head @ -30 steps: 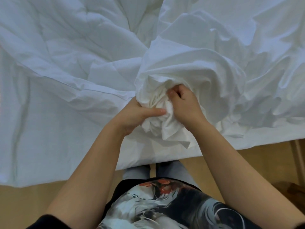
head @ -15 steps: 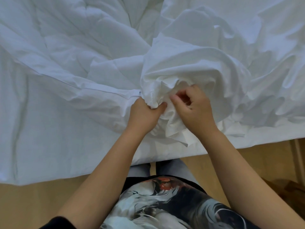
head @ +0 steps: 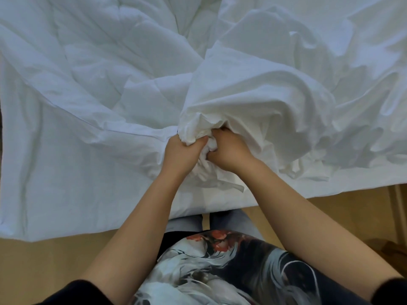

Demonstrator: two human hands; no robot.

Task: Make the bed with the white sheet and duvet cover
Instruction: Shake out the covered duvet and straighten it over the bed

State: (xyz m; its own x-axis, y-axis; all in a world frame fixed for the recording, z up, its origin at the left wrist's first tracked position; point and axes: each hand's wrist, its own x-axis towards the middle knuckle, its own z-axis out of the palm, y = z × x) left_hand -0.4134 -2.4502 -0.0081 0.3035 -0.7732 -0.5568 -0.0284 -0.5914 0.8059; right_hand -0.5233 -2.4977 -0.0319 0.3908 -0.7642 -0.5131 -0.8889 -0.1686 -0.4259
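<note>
Duvet cover (head: 253,91) bunches between both hands, left hand (head: 180,154) and right hand (head: 229,150) gripping it side by side.

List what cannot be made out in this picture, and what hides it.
- Head view: fingertips of the right hand, buried in the bunched white fabric.
- Head view: fingers of the left hand, curled under the bunch.
- Head view: mattress and bed frame, covered by spread white bedding.
- Head view: bed's far end, cut off by the top edge.
</note>
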